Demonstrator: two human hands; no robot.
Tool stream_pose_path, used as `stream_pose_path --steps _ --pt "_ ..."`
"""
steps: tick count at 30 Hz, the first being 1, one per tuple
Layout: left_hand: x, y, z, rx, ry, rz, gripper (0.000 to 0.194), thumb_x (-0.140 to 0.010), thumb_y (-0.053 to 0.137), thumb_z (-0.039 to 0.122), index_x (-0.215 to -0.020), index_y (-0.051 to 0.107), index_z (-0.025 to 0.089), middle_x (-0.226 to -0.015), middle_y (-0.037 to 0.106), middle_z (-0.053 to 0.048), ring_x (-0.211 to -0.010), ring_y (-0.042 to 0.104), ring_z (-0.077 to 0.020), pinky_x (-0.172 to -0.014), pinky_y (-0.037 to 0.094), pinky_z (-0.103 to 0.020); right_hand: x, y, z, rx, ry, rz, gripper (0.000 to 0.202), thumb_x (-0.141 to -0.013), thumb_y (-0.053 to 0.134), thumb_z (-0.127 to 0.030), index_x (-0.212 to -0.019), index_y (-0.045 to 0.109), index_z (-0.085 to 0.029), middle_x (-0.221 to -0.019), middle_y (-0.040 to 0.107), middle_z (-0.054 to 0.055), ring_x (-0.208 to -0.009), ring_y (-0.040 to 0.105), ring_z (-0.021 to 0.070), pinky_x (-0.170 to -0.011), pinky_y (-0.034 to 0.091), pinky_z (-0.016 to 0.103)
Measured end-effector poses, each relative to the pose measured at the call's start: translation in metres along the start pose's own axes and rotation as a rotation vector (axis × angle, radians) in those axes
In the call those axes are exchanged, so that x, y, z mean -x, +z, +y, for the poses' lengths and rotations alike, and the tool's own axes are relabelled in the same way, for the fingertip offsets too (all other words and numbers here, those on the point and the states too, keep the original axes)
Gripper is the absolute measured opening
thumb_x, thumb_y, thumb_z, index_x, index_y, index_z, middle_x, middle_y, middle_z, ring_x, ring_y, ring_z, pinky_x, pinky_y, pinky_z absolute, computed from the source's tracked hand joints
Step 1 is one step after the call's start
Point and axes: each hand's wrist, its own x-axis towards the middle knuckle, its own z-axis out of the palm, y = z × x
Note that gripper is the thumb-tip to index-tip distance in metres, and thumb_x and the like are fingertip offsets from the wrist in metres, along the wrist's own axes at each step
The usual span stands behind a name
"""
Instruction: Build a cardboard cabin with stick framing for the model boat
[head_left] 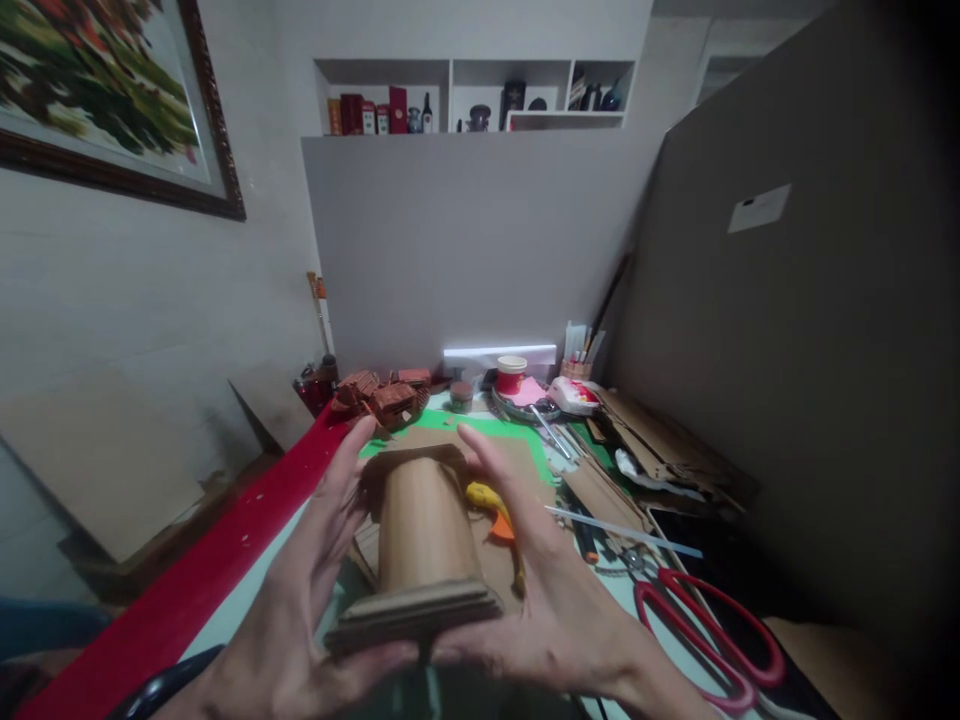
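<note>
A tan cardboard cylinder (425, 525) with a flat layered cardboard plate at each end is held up over the table, low in the middle of the view. My left hand (304, 580) grips its left side, thumb under the near plate and fingertips at the far plate. On the right side my right hand (540, 580) does the same, its fingers reaching to the far plate. Behind the piece lie a green mat (487, 428) with brown cardboard on it and a yellow tool (484, 495) beside an orange part (502, 527).
Red-handled scissors (709, 640) lie at the right front. Cardboard strips (660, 440) are piled at the right. Brown blocks (394, 400), a red cup (511, 375) and a pen holder (577, 369) stand at the back, before a grey partition (480, 240).
</note>
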Motion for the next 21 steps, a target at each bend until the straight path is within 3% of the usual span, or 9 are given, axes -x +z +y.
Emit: stream_pose_path --steps 5,11,15,18,21 --pt "-0.003 0.004 0.01 0.028 -0.019 0.046 0.102 -0.07 0.081 0.054 -0.15 0.017 0.057 -0.167 0.017 0.011 -0.155 0.007 -0.0365 -0.127 0.012 -0.055 -0.002 -0.005 0.001 -0.028 0.08 -0.048 0.125 -0.06 0.092 -0.039 -0.157 0.014 -0.042 -0.16 0.031 0.005 -0.145 0.035 0.0331 -0.117 0.034 0.056" --pt "-0.011 0.007 0.016 0.164 0.005 0.015 0.107 -0.074 0.079 0.05 -0.157 0.013 0.039 -0.169 0.016 0.0 -0.154 0.014 -0.037 -0.12 0.036 -0.042 -0.002 -0.005 -0.004 -0.033 0.087 -0.02 0.121 -0.063 0.087 -0.041 -0.16 0.014 -0.03 -0.158 0.034 0.011 -0.143 0.038 0.0348 -0.118 0.032 0.057" --pt "-0.017 0.01 0.016 0.12 0.013 0.035 0.106 -0.072 0.08 0.049 -0.156 0.019 0.032 -0.159 0.041 -0.008 -0.151 0.024 -0.0395 -0.112 0.045 -0.043 -0.003 -0.005 -0.006 -0.097 0.106 -0.002 0.118 -0.064 0.085 -0.04 -0.159 0.017 -0.029 -0.156 0.036 0.013 -0.141 0.039 0.0374 -0.117 0.031 0.059" --pt "-0.021 0.009 0.014 0.12 -0.046 0.028 0.104 -0.07 0.079 0.054 -0.156 0.024 0.035 -0.149 0.053 -0.008 -0.152 0.021 -0.0402 -0.115 0.04 -0.05 -0.004 -0.007 -0.001 -0.119 0.129 0.006 0.116 -0.066 0.086 -0.035 -0.159 0.017 -0.032 -0.155 0.037 0.011 -0.141 0.038 0.0372 -0.117 0.031 0.059" --pt "-0.024 0.004 0.013 0.254 -0.133 -0.051 0.11 -0.064 0.08 0.064 -0.155 0.022 0.044 -0.153 0.049 -0.002 -0.153 0.014 -0.0393 -0.122 0.023 -0.056 -0.005 -0.009 0.007 -0.251 0.144 0.003 0.115 -0.068 0.088 -0.031 -0.159 0.017 -0.035 -0.151 0.044 0.01 -0.136 0.046 0.0331 -0.114 0.035 0.056"
